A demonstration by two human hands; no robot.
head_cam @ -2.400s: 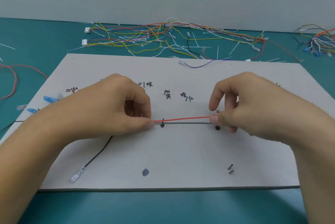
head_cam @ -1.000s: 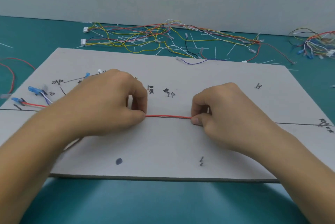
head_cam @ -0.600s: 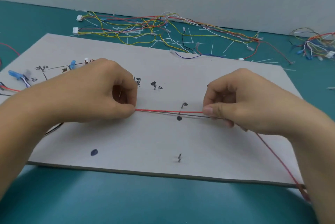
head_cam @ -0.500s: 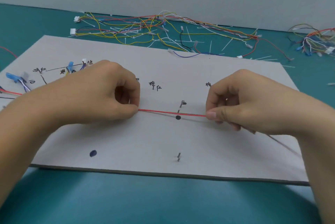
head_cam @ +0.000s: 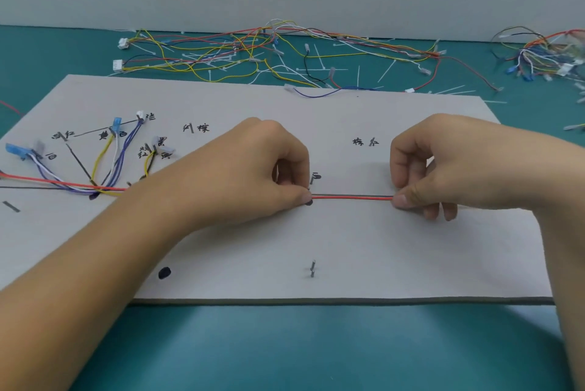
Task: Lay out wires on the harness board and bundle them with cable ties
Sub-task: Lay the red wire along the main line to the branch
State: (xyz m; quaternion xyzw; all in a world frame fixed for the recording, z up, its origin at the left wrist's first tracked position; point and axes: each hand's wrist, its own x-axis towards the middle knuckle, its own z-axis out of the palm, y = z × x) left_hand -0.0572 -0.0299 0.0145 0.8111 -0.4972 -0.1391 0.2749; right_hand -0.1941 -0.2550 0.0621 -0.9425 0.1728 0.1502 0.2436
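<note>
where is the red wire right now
In the head view the red wire is stretched across the middle of the harness board, pinched between the left hand and the right hand, alongside a dark line.

The teal table (head_cam: 285,352) carries a grey board (head_cam: 380,248), lying flat near the front edge. Behind the board, a loose tangle of wires (head_cam: 221,52) with white connectors spreads across the table. White ties (head_cam: 358,75) lie scattered among and beside it. A smaller bundle (head_cam: 538,55) lies far right.
</note>
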